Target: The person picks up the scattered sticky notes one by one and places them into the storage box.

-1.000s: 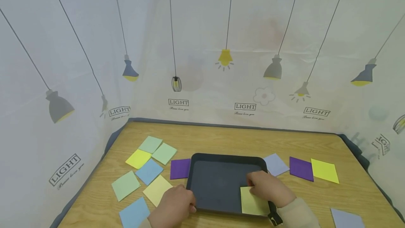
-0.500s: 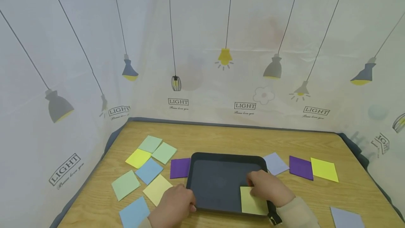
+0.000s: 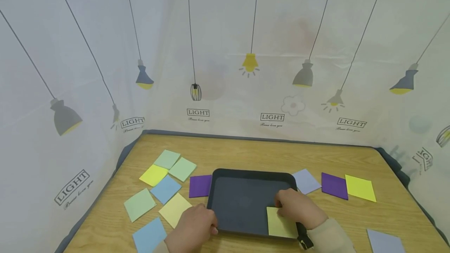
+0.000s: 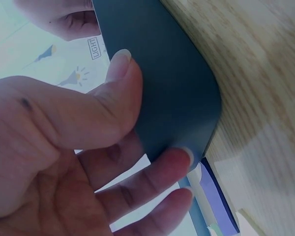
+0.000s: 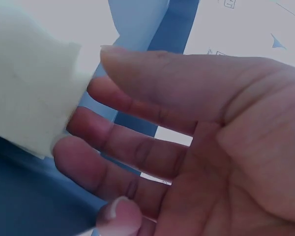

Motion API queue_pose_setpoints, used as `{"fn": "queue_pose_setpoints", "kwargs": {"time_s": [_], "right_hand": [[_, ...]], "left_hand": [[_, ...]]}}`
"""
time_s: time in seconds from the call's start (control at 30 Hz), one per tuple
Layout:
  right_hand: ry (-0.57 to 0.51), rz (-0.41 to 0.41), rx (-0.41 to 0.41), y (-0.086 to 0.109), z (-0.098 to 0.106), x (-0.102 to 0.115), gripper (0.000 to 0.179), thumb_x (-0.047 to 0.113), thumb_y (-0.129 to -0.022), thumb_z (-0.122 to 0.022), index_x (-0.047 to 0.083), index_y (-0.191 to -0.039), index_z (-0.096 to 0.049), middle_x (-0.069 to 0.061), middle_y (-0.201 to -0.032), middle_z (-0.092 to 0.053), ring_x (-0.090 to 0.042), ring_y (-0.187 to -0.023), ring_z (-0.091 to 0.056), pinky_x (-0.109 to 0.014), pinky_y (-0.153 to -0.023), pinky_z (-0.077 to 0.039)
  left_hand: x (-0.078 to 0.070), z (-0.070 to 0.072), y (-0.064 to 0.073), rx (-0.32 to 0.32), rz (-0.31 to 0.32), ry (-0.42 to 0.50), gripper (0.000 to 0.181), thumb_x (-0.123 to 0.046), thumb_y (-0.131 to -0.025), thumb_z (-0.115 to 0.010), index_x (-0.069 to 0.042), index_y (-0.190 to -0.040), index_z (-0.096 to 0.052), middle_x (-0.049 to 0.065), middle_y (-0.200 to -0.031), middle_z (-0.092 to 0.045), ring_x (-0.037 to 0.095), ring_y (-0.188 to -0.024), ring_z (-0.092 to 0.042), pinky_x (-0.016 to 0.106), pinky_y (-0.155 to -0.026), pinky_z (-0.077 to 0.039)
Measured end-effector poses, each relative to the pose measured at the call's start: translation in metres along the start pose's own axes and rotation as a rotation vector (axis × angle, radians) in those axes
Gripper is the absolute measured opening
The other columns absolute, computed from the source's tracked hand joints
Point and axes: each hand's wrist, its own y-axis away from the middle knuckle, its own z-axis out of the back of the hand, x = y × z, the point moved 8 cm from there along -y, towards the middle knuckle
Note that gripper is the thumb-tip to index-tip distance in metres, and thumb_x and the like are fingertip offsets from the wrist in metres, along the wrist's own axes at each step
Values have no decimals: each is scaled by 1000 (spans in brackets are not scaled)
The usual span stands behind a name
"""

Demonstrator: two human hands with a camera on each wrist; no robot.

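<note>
A dark rectangular tray (image 3: 242,196) lies on the wooden table before me. My left hand (image 3: 195,227) grips its near left corner; in the left wrist view the thumb lies on the dark tray wall (image 4: 174,83) and the fingertips curl round the corner. My right hand (image 3: 300,208) reaches over the tray's right side and pinches the edge of a pale yellow sticky note (image 3: 280,223) in the near right corner. Seen from the right wrist, the thumb and fingertips meet the edge of the sticky note (image 5: 39,73).
Left of the tray, several green, blue and yellow sticky notes (image 3: 166,190) lie spread out, plus a purple one (image 3: 200,186) by the rim. To the right lie lavender (image 3: 306,182), purple (image 3: 334,186) and yellow notes (image 3: 361,188). A printed curtain (image 3: 225,69) surrounds the table.
</note>
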Motion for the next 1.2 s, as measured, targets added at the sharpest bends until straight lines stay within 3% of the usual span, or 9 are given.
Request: {"fn": "queue_pose_setpoints", "kwargs": {"time_s": [0.33, 0.73, 1.2], "right_hand": [[0, 9, -30, 0, 2, -1, 7, 10, -85, -78, 10, -88, -71, -2, -86, -70, -15, -75, -58, -42, -71, -52], [-136, 31, -81, 11, 20, -6, 6, 18, -94, -70, 14, -91, -69, 5, -79, -65, -11, -70, -56, -34, -63, -48], [-157, 51, -187, 25, 30, -26, 6, 18, -95, -70, 13, -92, -68, 8, -78, -62, -9, -72, -53, -28, -64, -45]], "left_hand": [[2, -3, -2, 22, 15, 8, 8, -26, -84, -81, -25, -76, -80, -12, -71, -68, 9, -67, -51, 26, -57, -45], [1, -2, -2, 11, 7, -1, 8, -27, -83, -81, -25, -75, -80, -12, -71, -68, 9, -67, -52, 26, -58, -46], [1, -2, -2, 10, 10, 4, 9, -25, -84, -81, -25, -75, -79, -11, -71, -68, 8, -67, -51, 26, -57, -44]]}}
